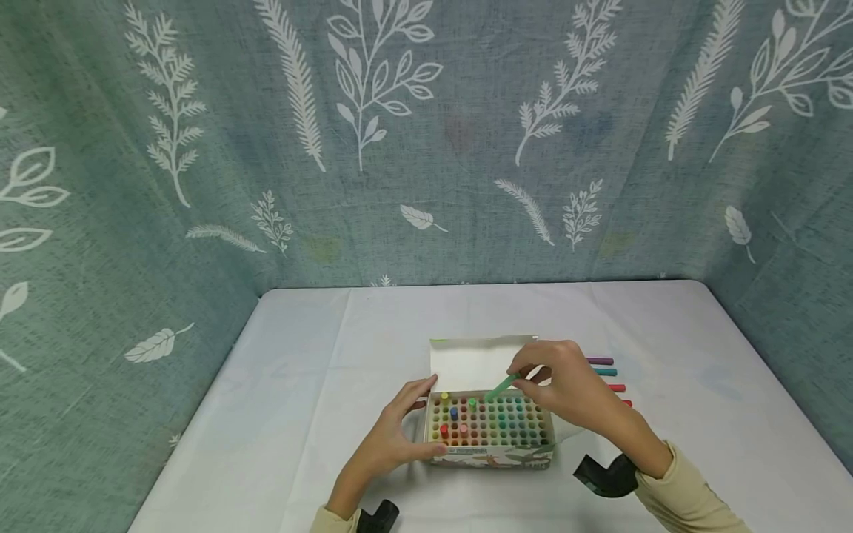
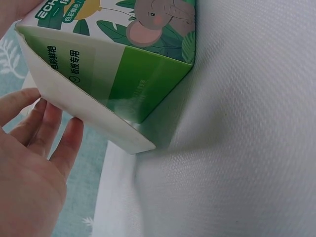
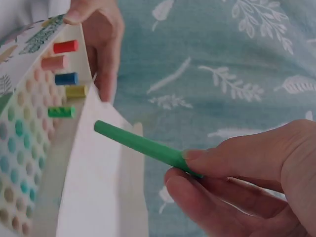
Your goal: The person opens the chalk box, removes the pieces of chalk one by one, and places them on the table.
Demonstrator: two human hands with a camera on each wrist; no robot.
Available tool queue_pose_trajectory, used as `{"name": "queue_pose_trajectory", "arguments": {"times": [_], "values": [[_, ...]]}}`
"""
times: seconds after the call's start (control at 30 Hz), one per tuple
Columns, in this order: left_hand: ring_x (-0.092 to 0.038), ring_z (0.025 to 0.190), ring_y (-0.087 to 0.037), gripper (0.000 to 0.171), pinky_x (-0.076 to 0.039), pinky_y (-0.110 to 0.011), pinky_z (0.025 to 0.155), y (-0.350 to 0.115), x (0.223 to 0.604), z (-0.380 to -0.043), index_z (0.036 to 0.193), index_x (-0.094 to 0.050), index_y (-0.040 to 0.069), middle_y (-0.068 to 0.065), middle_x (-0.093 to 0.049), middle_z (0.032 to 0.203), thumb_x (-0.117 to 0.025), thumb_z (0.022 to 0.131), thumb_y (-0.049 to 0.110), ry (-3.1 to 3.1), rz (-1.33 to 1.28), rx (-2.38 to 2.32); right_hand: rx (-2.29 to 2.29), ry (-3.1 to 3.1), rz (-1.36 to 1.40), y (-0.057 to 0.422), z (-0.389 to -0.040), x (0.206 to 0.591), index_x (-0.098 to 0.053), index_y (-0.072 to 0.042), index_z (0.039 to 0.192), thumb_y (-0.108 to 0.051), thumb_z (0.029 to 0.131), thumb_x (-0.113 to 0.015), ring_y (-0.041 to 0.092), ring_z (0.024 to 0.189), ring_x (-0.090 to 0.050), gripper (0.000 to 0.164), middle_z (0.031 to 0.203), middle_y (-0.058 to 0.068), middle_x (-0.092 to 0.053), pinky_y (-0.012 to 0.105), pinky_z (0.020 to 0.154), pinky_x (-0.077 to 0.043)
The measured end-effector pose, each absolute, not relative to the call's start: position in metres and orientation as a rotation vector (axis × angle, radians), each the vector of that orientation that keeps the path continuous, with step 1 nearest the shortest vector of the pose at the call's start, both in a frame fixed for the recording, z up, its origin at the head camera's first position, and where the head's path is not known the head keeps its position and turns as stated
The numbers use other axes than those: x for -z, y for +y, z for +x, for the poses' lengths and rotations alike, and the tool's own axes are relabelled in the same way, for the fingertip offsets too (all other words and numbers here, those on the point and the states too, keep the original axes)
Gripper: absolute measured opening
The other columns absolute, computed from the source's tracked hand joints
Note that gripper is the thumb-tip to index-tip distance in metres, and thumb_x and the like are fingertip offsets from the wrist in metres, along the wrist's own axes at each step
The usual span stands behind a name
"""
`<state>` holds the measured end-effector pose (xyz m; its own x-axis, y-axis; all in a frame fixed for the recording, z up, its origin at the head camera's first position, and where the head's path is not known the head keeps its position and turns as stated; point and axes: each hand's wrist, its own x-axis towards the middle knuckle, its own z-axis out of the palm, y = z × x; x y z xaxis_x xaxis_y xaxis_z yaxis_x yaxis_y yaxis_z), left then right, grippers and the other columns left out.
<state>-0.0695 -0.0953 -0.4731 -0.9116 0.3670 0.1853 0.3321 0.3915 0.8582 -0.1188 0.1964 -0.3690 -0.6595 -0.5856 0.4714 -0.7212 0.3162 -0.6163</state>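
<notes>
The person's right hand (image 1: 560,381) pinches a green chalk stick (image 3: 140,144) between thumb and fingertips near one end. The stick is slim, straight and evenly matte green, with a blunt, slightly rounded free end (a darker green than the stick standing in the box). It is held at a slant by the rear edge of the chalk box (image 1: 489,457), outside the holes, in front of the raised white lid (image 1: 460,366). The left hand (image 1: 392,431) holds the box at its left side, thumb at the front corner, fingers bent lightly against the side flap (image 2: 86,106).

Red (image 3: 65,46), pink (image 3: 54,63), blue (image 3: 66,79), yellow (image 3: 76,92) and green (image 3: 61,112) sticks poke up from the holes, their lower parts hidden. The gripped end is covered by the right fingers. Beyond that hand, purple (image 1: 601,361), teal (image 1: 606,372) and two red sticks (image 1: 617,388) lie partly hidden on the white cloth (image 1: 300,355). The box's printed lettering is cut off in the left wrist view.
</notes>
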Motion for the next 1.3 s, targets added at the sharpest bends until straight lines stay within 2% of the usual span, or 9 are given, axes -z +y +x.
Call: {"name": "queue_pose_trajectory", "arguments": {"times": [0.17, 0.47, 0.83, 0.97, 1.13, 1.3], "values": [[-0.037, 0.131, -0.023, 0.093, -0.041, -0.046, 0.102, -0.096, 0.474, -0.071, 0.15, -0.029, 0.019, -0.001, -0.035, 0.146, -0.082, 0.075, 0.027, 2.603, 0.683, -1.577, -1.317, -2.341, 1.162, 0.212, -0.122, 0.37, -0.071, -0.009, 0.083, 0.011, 0.072, -0.075, 0.011, 0.071, -0.066, 0.023, 0.085, 0.001, -0.066, 0.02, 0.059, -0.056], [-0.037, 0.131, -0.02, 0.093, -0.04, -0.046, 0.103, -0.096, 0.475, -0.072, 0.15, -0.03, 0.021, 0.003, -0.035, 0.145, -0.083, 0.073, 0.026, 2.592, 0.652, -1.574, -1.398, -2.45, 0.928, 0.243, -0.121, 0.367, -0.073, -0.013, 0.086, 0.006, 0.075, -0.075, 0.009, 0.075, -0.066, 0.022, 0.087, -0.003, -0.067, 0.024, 0.064, -0.057], [-0.037, 0.13, -0.02, 0.093, -0.04, -0.046, 0.103, -0.095, 0.474, -0.071, 0.15, -0.029, 0.021, 0.003, -0.035, 0.146, -0.083, 0.074, 0.029, 2.582, 0.644, -1.597, -1.54, -2.495, 0.728, 0.283, -0.119, 0.365, -0.073, -0.007, 0.094, -0.002, 0.08, -0.074, 0.012, 0.079, -0.067, 0.015, 0.093, 0.006, -0.067, 0.023, 0.069, -0.057], [-0.037, 0.13, -0.02, 0.093, -0.04, -0.046, 0.102, -0.096, 0.474, -0.071, 0.15, -0.029, 0.02, 0.002, -0.034, 0.146, -0.083, 0.074, 0.026, 2.591, 0.65, -1.598, -1.562, -2.506, 0.645, 0.294, -0.116, 0.366, -0.072, -0.007, 0.095, -0.005, 0.081, -0.075, 0.012, 0.082, -0.065, 0.014, 0.093, 0.006, -0.067, 0.025, 0.069, -0.057], [-0.037, 0.13, -0.018, 0.093, -0.04, -0.046, 0.102, -0.096, 0.475, -0.071, 0.15, -0.029, 0.02, 0.002, -0.034, 0.146, -0.083, 0.074, 0.024, 2.585, 0.651, -1.607, -1.555, -2.522, 0.541, 0.309, -0.112, 0.369, -0.072, -0.007, 0.096, -0.008, 0.081, -0.075, 0.012, 0.085, -0.063, 0.016, 0.095, 0.006, -0.068, 0.022, 0.071, -0.056], [-0.037, 0.13, -0.02, 0.093, -0.04, -0.047, 0.102, -0.095, 0.474, -0.071, 0.15, -0.029, 0.02, 0.001, -0.035, 0.146, -0.083, 0.074, 0.024, 2.572, 0.665, -1.614, -1.603, -2.507, 0.479, 0.325, -0.109, 0.375, -0.071, -0.002, 0.098, -0.005, 0.082, -0.073, 0.014, 0.082, -0.066, 0.017, 0.096, 0.006, -0.068, 0.025, 0.07, -0.057]]}}
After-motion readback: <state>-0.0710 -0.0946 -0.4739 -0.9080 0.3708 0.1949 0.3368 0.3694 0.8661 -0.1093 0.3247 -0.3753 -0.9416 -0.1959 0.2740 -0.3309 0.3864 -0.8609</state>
